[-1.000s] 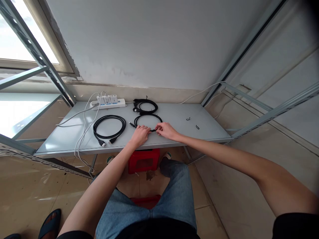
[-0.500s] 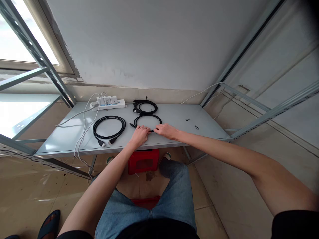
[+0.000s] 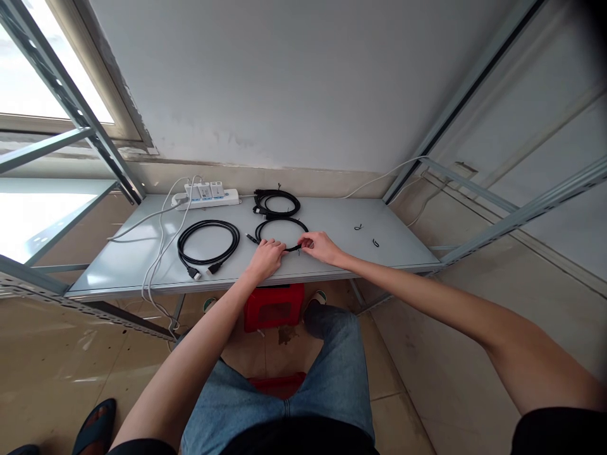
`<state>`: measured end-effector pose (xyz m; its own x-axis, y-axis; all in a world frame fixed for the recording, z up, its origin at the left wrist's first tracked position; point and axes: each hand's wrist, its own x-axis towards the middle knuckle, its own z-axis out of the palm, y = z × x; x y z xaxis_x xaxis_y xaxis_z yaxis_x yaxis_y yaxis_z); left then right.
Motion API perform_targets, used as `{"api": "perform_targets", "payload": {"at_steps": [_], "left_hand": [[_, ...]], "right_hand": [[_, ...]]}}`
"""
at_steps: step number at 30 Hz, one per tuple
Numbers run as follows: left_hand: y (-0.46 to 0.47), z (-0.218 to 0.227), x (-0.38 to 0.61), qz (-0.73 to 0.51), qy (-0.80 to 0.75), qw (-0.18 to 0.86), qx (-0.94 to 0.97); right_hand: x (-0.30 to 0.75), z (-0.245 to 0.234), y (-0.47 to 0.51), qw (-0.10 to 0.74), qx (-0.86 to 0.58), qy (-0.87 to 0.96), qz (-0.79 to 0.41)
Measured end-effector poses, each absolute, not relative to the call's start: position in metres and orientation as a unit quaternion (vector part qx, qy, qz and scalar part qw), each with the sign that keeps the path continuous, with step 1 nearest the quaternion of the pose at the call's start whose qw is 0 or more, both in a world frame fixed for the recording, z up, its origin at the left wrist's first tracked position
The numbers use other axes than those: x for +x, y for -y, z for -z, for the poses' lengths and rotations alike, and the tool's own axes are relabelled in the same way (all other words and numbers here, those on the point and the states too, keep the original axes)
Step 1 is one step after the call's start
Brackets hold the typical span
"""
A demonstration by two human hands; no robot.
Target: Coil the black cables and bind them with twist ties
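A small coiled black cable [image 3: 281, 223] lies at the middle of the grey metal shelf [image 3: 332, 221]. My left hand [image 3: 268, 256] rests on the near side of the coil, fingers curled down on it. My right hand [image 3: 320, 246] pinches the coil's right near edge between thumb and fingers. A larger black cable coil [image 3: 207, 240] with two plugs lies to the left. Another bundled black cable [image 3: 275, 201] sits behind, near the wall.
A white power strip [image 3: 207, 197] with chargers and white leads [image 3: 156, 246] is at the back left. Two small black ties [image 3: 367, 234] lie on the shelf's right part. A red stool [image 3: 272, 306] stands under the shelf. Metal rack posts flank both sides.
My right hand flattened onto the shelf half a second ago, then lifted back into a pinch on the coil's edge. My left hand has stayed in place.
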<state>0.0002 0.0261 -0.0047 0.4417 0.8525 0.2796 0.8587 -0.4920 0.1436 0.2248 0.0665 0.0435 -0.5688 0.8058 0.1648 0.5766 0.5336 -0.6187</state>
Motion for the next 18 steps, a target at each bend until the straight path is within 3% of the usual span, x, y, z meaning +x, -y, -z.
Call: {"api": "perform_targets", "payload": {"at_steps": [5,13,18], "left_hand": [[-0.025,0.004,0.0,0.161,0.503,0.01,-0.849],[-0.026,0.003,-0.001,0.159,0.498,0.009,-0.852],[-0.026,0.003,-0.001,0.165,0.498,0.016,-0.851]], "right_hand": [[0.246,-0.044,-0.081,0.212,-0.383,0.878,-0.195],[0.321,-0.003,-0.111,0.269,-0.589,0.757,-0.08],[0.313,0.016,-0.1,0.275,-0.594,0.755,-0.05]]}}
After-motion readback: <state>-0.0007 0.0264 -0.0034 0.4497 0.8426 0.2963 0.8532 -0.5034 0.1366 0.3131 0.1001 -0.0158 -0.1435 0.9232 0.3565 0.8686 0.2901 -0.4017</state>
